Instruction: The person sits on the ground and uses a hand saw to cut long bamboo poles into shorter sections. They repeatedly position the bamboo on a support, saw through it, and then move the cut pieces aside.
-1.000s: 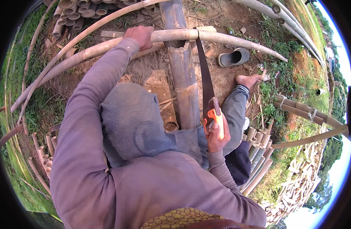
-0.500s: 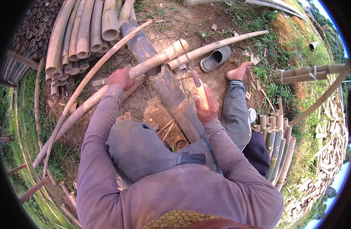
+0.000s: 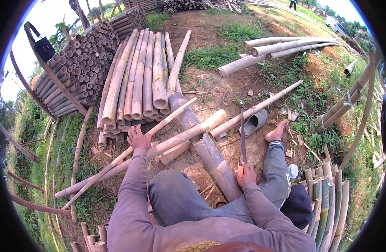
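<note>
My right hand (image 3: 246,174) grips the orange handle of a handsaw (image 3: 243,145), its blade pointing up and away, apart from the bamboo. My left hand (image 3: 139,137) is open, fingers spread, beside a thin bamboo strip (image 3: 165,120); whether it touches the strip I cannot tell. A long bamboo pole (image 3: 176,143) rests slantwise across a thick, dark bamboo log (image 3: 217,164), which has a broken notch in its top. Under the pole, a short bamboo piece (image 3: 175,153) lies on the dirt. Another slim pole (image 3: 264,104) slants off to the right of the log.
Stacked bamboo poles (image 3: 136,80) lie beyond my left hand, with a bigger pile (image 3: 81,63) behind. A sandal (image 3: 256,122) lies near my bare foot (image 3: 277,131). Upright bamboo pieces (image 3: 327,189) stand at my right. More poles (image 3: 281,48) lie at the far right.
My left hand has let go of the long pole and moved toward the stack, fingers spreading. The saw has come away from the pole, lower and to the right. The view has tilted up.
</note>
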Available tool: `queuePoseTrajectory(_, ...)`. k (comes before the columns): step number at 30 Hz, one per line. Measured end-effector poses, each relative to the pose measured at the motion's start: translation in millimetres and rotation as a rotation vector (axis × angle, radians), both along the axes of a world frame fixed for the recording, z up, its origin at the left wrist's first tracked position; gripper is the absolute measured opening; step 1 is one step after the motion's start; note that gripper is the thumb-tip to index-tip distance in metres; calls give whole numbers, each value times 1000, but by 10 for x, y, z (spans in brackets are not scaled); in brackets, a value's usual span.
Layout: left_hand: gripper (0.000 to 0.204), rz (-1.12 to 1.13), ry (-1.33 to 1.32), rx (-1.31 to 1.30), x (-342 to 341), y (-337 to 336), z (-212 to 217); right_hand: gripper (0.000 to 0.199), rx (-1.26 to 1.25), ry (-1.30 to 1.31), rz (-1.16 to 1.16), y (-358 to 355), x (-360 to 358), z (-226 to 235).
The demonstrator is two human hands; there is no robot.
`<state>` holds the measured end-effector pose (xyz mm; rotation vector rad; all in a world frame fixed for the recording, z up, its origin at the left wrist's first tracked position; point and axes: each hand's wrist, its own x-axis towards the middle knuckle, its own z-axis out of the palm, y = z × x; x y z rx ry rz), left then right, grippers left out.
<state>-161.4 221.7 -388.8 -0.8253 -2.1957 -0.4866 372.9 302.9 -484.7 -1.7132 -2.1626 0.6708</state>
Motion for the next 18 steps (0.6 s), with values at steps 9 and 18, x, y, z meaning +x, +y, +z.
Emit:
queuePoseTrajectory(9,45,-590,-851,-675,109,-986,333,63,-31,68,-75,-42,37,20)
queuePoseTrajectory(18,66,-157,-378,-732,-155,-1358,-235,50,15,56,-176,-47,-52,-21)
